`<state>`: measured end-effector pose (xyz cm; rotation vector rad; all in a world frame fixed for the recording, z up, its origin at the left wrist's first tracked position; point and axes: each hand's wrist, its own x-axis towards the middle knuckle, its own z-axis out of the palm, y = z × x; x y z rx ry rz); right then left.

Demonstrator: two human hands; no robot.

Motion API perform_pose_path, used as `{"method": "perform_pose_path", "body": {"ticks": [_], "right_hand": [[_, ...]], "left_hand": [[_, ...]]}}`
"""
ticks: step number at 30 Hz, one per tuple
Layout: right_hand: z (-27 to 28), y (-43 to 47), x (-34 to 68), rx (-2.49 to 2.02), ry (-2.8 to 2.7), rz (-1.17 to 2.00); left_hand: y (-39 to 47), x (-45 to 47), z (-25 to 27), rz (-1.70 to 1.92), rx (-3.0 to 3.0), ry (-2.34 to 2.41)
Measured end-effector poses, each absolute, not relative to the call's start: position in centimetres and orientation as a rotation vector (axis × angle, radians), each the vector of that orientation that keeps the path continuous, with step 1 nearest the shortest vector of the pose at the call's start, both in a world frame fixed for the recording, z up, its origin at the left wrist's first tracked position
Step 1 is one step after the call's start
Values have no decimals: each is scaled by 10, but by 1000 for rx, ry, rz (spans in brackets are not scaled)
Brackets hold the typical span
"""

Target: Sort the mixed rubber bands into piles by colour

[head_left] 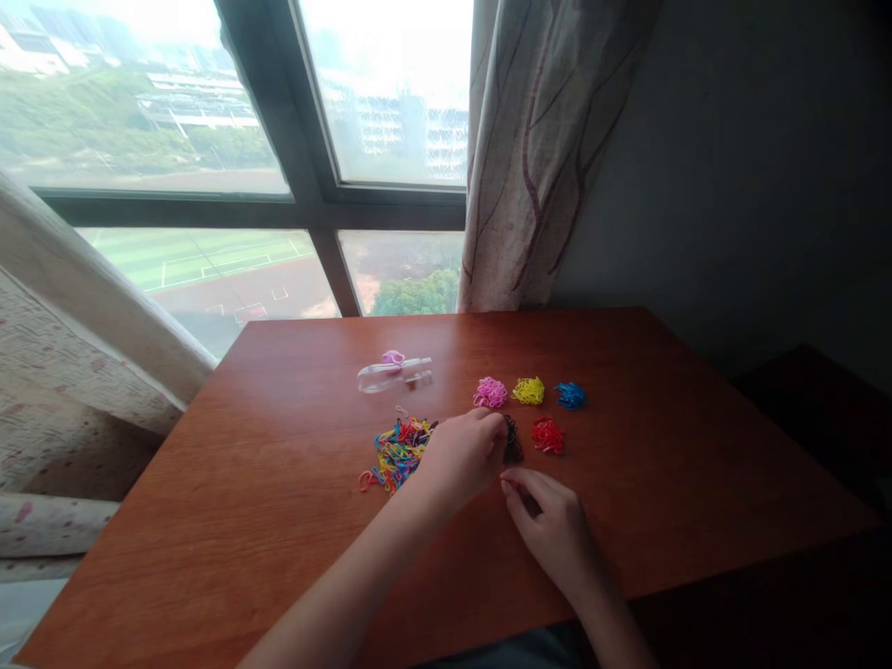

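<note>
My left hand (465, 452) reaches over the table with its fingers bent together at a pile of black loops (514, 440). Whatever it may hold is hidden. My right hand (552, 522) is just below, thumb and forefinger pinched together; anything between the tips is too small to name. Partly behind my left wrist lies a mixed heap of small coloured loops (399, 455), shaped like little plastic pins. Single-colour piles of the same loops lie beyond my hands: pink (491, 392), yellow (529, 390), blue (570, 396) and red (547, 436).
A clear plastic bottle (380, 377) lies on its side towards the back of the wooden table (229, 520), with a pink object (393, 358) against it. One pale loop (402, 411) lies apart from the heap. Window and curtain (530, 167) stand behind the table.
</note>
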<state>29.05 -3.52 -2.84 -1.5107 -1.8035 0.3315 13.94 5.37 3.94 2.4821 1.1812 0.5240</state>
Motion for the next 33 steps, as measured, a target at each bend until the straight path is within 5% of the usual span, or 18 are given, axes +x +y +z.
{"method": "perform_pose_path", "body": {"ticks": [20,33], "right_hand": [[-26,-38,287,-1527,-1789,385],[-15,-29,230,-1506,-1924,506]], "left_hand": [[-11,33,10,917,2141,1439],[-26,28,-2,801,2219,1474]]}}
